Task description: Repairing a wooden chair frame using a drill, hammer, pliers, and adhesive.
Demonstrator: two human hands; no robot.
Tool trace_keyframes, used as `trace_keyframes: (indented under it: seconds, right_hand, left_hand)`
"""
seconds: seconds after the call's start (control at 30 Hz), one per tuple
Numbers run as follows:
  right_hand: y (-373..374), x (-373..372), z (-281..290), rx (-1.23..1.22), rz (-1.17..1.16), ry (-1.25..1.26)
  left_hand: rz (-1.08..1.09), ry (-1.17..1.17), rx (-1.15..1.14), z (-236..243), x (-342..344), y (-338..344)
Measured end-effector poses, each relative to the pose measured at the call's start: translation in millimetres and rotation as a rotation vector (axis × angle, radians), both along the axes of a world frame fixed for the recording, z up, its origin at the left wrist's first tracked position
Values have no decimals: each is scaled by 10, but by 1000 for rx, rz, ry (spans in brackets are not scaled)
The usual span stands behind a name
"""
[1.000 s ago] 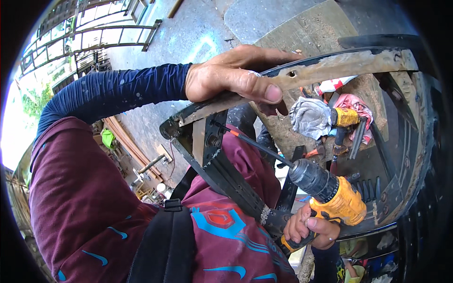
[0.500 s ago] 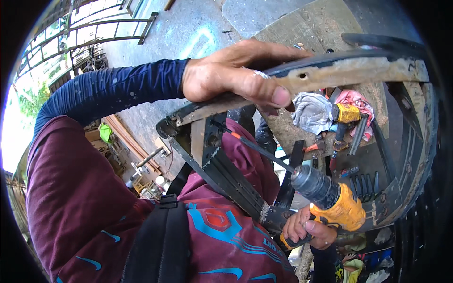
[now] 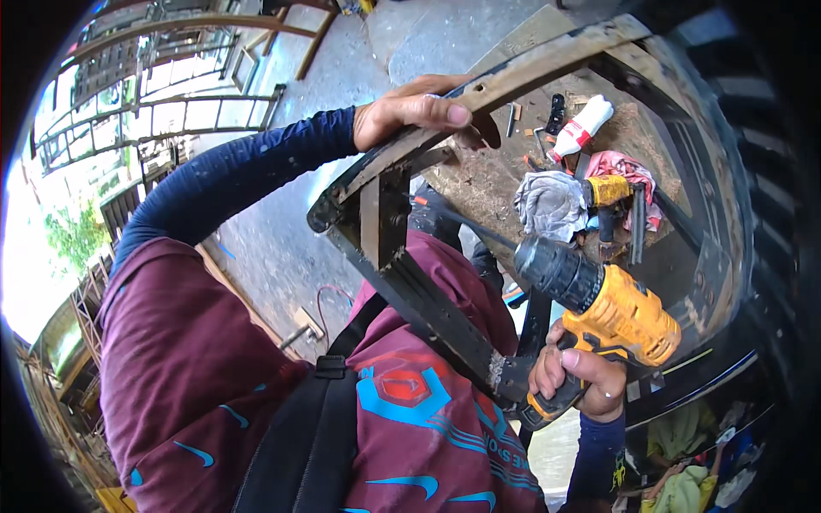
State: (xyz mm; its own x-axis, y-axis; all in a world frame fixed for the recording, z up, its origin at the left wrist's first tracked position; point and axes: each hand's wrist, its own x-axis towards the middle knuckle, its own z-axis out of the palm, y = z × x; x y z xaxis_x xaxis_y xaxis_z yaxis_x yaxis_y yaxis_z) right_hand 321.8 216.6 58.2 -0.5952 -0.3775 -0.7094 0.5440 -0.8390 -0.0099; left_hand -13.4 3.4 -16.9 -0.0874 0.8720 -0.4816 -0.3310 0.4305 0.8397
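Observation:
A worn wooden frame (image 3: 547, 73) with dark-painted sides and rounded corners, like a chair part, tilts in front of my torso. My left hand (image 3: 423, 113) grips its upper rail, thumb on the near face and fingers curled over the far side. In my right hand (image 3: 590, 374) is a yellow and black cordless drill (image 3: 629, 316), held by its handle inside the frame. A long thin bit runs from its chuck toward the braced left corner. Whether the bit's tip touches the wood, I cannot tell.
Below, a board bears a white bottle with a red label (image 3: 583, 126), a grey rag (image 3: 552, 205), a pink cloth (image 3: 654, 184) and another yellow tool (image 3: 609, 190). Ladder-like wooden frames (image 3: 188, 111) stand at the far left. A black strap (image 3: 299, 427) crosses my shirt.
The frame has tilted, its right end rising, and my left hand has shifted slightly along with it. The drill has moved a little right and up. The bottle below has come into sight.

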Motion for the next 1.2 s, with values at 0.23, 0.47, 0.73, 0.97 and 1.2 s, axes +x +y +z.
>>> trace_keyframes:
  seconds: [0.23, 0.47, 0.73, 0.97, 1.2]
  right_hand:
    - [-266, 680, 404, 356, -280, 470]
    - [-487, 1678, 335, 747, -658, 705]
    - [-1142, 3403, -252, 611, -166, 884]
    - [-2531, 4064, -639, 1513, 237, 143]
    - [-3403, 2143, -2041, 1587, -277, 299]
  left_hand:
    - [-54, 586, -294, 304, 16, -168]
    - [91, 821, -276, 767, 345, -650]
    - [92, 846, -183, 484, 606, -855]
    - [25, 987, -70, 447, 549, -804]
    - [246, 665, 8, 307, 477, -858]
